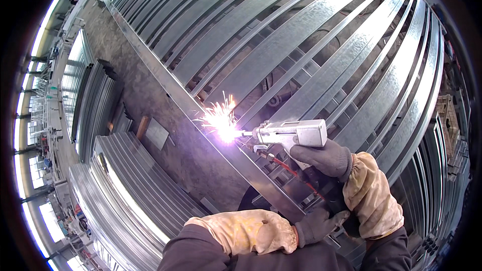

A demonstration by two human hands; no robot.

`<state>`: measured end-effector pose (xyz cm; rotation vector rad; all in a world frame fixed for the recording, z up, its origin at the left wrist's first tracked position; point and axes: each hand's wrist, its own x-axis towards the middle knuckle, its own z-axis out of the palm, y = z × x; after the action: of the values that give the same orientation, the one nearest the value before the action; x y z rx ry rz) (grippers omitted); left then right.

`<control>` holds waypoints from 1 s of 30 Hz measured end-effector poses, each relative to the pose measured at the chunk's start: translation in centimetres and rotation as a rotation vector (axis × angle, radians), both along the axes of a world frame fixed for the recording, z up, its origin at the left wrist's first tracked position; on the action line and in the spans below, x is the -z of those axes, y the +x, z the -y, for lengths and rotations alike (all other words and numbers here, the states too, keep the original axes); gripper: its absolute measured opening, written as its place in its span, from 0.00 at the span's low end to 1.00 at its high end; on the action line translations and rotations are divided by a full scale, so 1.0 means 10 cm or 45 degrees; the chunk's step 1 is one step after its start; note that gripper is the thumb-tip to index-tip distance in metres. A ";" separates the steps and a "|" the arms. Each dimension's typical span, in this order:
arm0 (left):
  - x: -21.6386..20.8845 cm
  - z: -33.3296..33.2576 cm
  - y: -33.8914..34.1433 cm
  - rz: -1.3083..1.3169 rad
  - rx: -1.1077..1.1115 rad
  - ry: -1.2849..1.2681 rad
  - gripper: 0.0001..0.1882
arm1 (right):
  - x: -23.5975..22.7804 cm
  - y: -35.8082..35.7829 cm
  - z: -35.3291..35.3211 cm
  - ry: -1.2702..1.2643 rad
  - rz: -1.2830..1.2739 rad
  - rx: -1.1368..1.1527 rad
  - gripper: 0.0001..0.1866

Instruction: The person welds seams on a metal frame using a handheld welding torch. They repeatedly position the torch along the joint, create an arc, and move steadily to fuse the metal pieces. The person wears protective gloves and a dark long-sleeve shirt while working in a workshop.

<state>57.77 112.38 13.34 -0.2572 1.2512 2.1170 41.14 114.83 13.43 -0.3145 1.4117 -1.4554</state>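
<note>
Tan sleeves (372, 195); right grip (326, 158) clasping welding gun (310, 133), nozzle (246, 133) leftward; left grip (315, 226) hold unclear

Stacked metal profiles (133, 170) on L, windows (50, 221) beyond, tan crate (445, 113) far R.

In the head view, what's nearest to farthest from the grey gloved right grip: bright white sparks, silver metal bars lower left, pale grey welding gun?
1. Pale grey welding gun, held.
2. Bright white sparks, at gun's tip.
3. Silver metal bars, lower left.
</note>
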 end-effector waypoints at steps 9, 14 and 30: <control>-0.03 -0.02 0.03 0.028 0.053 -0.089 0.16 | -0.02 0.04 -0.06 0.035 0.101 0.025 0.14; 0.01 -0.08 0.08 0.060 0.040 -0.050 0.15 | -0.02 0.05 -0.07 0.004 -0.002 0.019 0.14; 0.12 -0.23 0.22 -0.004 0.378 -0.163 0.23 | 0.00 0.19 -0.32 0.014 -0.003 0.032 0.15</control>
<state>59.94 114.67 12.11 -0.1144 1.3388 1.7894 43.08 118.02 13.42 -0.2925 1.4299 -1.4679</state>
